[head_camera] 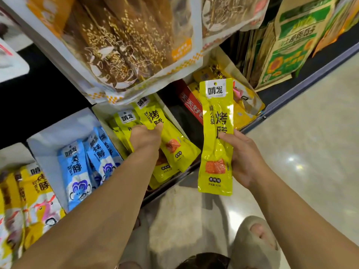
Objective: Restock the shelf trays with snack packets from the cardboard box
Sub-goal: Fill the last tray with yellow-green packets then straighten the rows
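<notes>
My right hand (243, 158) holds a long yellow-green snack packet (216, 133) upright in front of the shelf, thumb across its front. My left hand (145, 137) reaches into a white shelf tray (167, 108) and grips the yellow-green packets (172, 144) stacked there, which lean to the right. The cardboard box is not in view.
A tray of blue packets (81, 167) stands left of it, and yellow-and-pink packets (33, 195) lie further left. Large bags (124, 45) hang overhead. Another tray of yellow packets (240, 101) and a red box (191, 103) sit right. My sandalled foot (254, 241) is on the tiled floor.
</notes>
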